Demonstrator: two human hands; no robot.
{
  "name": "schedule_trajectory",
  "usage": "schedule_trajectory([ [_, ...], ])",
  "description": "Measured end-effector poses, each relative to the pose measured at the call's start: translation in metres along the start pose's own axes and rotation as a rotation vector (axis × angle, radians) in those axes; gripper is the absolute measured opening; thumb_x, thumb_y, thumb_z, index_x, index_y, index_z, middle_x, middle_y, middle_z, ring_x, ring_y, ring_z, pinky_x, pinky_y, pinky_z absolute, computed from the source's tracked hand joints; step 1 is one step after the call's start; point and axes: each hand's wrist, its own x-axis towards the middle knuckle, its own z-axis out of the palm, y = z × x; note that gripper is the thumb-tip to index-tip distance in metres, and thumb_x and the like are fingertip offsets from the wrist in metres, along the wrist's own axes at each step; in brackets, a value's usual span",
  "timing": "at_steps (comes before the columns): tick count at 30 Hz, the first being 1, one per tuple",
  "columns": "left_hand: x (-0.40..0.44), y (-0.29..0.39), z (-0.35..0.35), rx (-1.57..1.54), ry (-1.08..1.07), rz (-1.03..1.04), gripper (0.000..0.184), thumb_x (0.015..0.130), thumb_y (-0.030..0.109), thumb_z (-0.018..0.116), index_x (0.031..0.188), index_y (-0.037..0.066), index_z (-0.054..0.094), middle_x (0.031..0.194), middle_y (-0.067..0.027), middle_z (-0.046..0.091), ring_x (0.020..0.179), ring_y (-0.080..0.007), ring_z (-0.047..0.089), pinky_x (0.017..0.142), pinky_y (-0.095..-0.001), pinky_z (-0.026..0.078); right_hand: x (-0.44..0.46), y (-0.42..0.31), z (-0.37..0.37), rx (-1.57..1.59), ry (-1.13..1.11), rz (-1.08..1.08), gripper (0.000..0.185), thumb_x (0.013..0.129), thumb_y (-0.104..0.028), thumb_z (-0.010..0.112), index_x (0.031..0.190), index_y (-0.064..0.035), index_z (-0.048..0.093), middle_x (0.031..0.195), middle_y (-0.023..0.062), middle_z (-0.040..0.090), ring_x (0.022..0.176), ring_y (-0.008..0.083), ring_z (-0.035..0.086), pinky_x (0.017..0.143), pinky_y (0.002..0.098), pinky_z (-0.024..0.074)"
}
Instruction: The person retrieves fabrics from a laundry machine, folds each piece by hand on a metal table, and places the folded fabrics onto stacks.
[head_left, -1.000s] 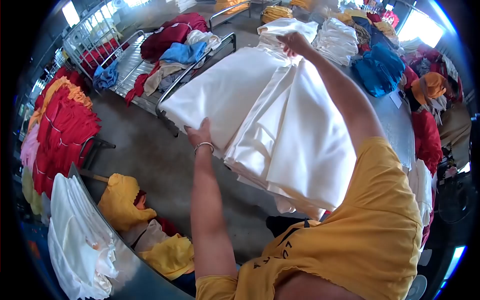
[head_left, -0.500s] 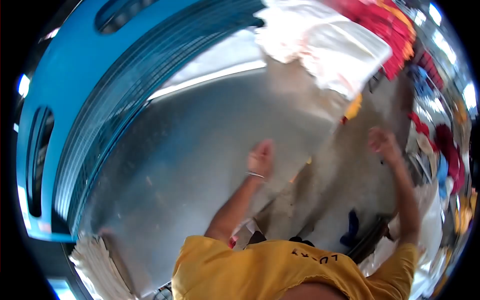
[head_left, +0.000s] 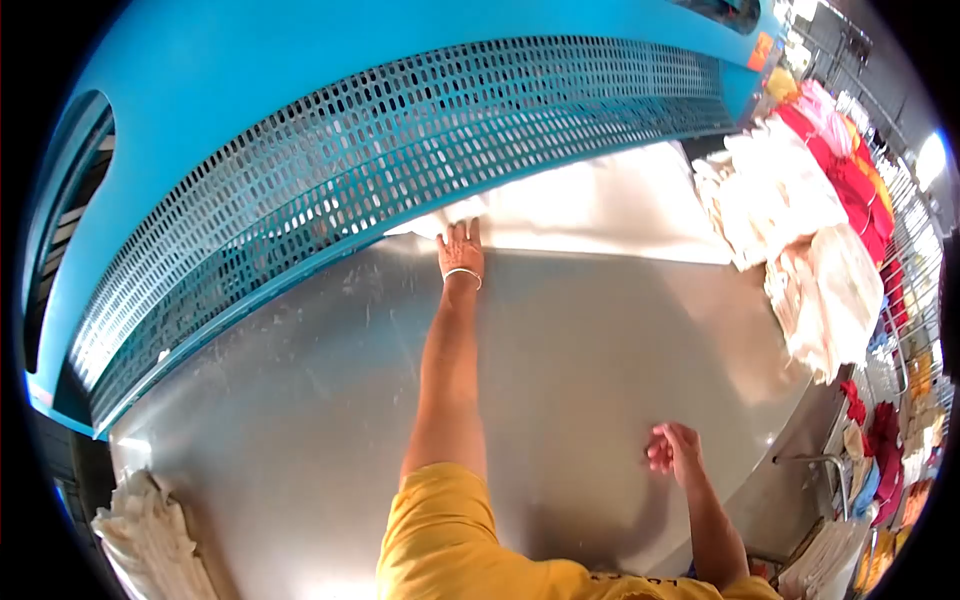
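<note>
Fingers spread, my left hand point(head_left: 461, 252) reaches forward and rests at the left end of a flat white cloth point(head_left: 600, 205). The cloth lies along the far edge of the metal table point(head_left: 560, 370), and its far side passes beneath the blue perforated guard point(head_left: 420, 140). My right hand point(head_left: 676, 452) hovers above the table at the lower right, fingers loosely curled and apart, holding nothing. Piled cream-white cloths point(head_left: 825, 290) hang over the table's right edge.
The machine's blue cover point(head_left: 300, 60) spans the far side. A folded cream stack point(head_left: 155, 540) sits at the lower left. Red cloths point(head_left: 850, 200) are beyond the white pile, with a metal rack frame point(head_left: 835, 462) and more coloured cloths at the right.
The view has turned from the cloth stacks to the blue machine. Both hands have left the large white cloth held earlier; my left hand now touches the cloth by the guard.
</note>
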Motion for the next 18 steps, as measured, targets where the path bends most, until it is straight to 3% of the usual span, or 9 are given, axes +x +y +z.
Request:
schedule_trajectory([
  [1,0.012,-0.001,0.007,-0.099,-0.247,-0.146,0.035,0.084,0.015,0.038,0.117,0.015,0.049,0.118,-0.0029,0.045,0.110,-0.0193,0.041,0.092,-0.0408,0.032,0.002,0.002,-0.004,-0.033,-0.006,0.028,0.033,0.085,-0.035,0.051,0.093,-0.0033,0.055,0.067,0.0109,0.060,0.047,0.0167,0.057,0.036,0.0227,0.0399],
  [3,0.016,-0.001,0.000,-0.052,-0.308,-0.051,0.029,0.084,0.016,0.039,0.107,0.016,0.056,0.115,-0.0022,0.049,0.106,-0.0179,0.044,0.089,-0.0377,0.034,0.004,-0.008,0.006,0.024,-0.027,0.081,0.037,0.086,-0.037,0.049,0.099,-0.0018,0.052,0.075,0.0145,0.061,0.054,0.0202,0.060,0.043,0.0263,0.0448],
  [4,0.000,-0.003,0.015,-0.139,-0.088,0.028,0.025,0.082,0.015,0.041,0.098,0.015,0.061,0.110,-0.0027,0.053,0.104,-0.0181,0.047,0.086,-0.0355,0.036,0.003,-0.012,0.013,0.108,-0.041,0.102,0.040,0.086,-0.037,0.048,0.102,-0.0011,0.051,0.079,0.0163,0.061,0.059,0.0226,0.061,0.047,0.0286,0.0472],
  [5,-0.021,0.000,0.002,-0.119,-0.083,0.101,0.025,0.079,0.013,0.042,0.096,0.013,0.061,0.107,-0.0031,0.054,0.102,-0.0197,0.048,0.085,-0.0362,0.037,0.002,-0.019,0.021,0.194,-0.062,0.126,0.042,0.087,-0.038,0.047,0.106,-0.0003,0.049,0.084,0.0182,0.061,0.063,0.0250,0.062,0.052,0.0309,0.0496],
  [6,-0.051,0.004,-0.025,-0.246,-0.081,0.084,0.024,0.075,0.013,0.048,0.095,0.012,0.061,0.105,-0.0039,0.055,0.101,-0.0215,0.049,0.085,-0.0378,0.038,0.009,-0.021,0.030,0.242,-0.217,0.081,0.052,0.087,-0.043,0.045,0.114,0.0011,0.042,0.097,0.0214,0.057,0.083,0.0312,0.060,0.071,0.0391,0.0494],
  [10,-0.218,-0.002,-0.101,-0.467,0.047,0.128,0.024,0.067,0.005,0.056,0.089,0.011,0.062,0.091,-0.0073,0.059,0.087,-0.0246,0.054,0.078,-0.0381,0.041,0.065,-0.011,0.068,0.753,-0.398,-0.055,0.049,0.089,-0.041,0.043,0.120,-0.0026,0.041,0.112,0.0156,0.053,0.102,0.0265,0.052,0.088,0.0415,0.0411],
  [12,-0.301,-0.016,-0.184,-0.505,-0.088,0.061,0.024,0.066,0.005,0.056,0.088,0.012,0.062,0.085,-0.0055,0.059,0.082,-0.0241,0.056,0.072,-0.0368,0.043,0.078,-0.023,0.073,0.764,-0.160,-0.184,0.039,0.090,-0.037,0.043,0.113,-0.0065,0.049,0.112,0.0067,0.054,0.104,0.0221,0.050,0.090,0.0355,0.0392],
  [15,-0.424,-0.022,-0.261,-0.458,-0.128,-0.113,0.023,0.064,0.002,0.055,0.084,0.010,0.062,0.077,-0.0070,0.057,0.073,-0.0275,0.055,0.069,-0.0387,0.042,0.066,-0.022,0.058,0.899,-0.141,-0.172,0.044,0.089,-0.032,0.048,0.122,-0.0041,0.040,0.116,0.0094,0.052,0.106,0.0226,0.049,0.090,0.0372,0.0400],
  [18,-0.500,0.017,-0.327,-0.336,-0.275,-0.216,0.017,0.066,0.005,0.055,0.081,0.011,0.061,0.076,-0.0061,0.060,0.072,-0.0266,0.057,0.069,-0.0377,0.041,0.039,-0.009,0.036,0.610,-0.077,-0.195,0.054,0.084,-0.032,0.055,0.126,-0.0027,0.036,0.123,0.0104,0.045,0.111,0.0217,0.043,0.092,0.0361,0.0371],
])
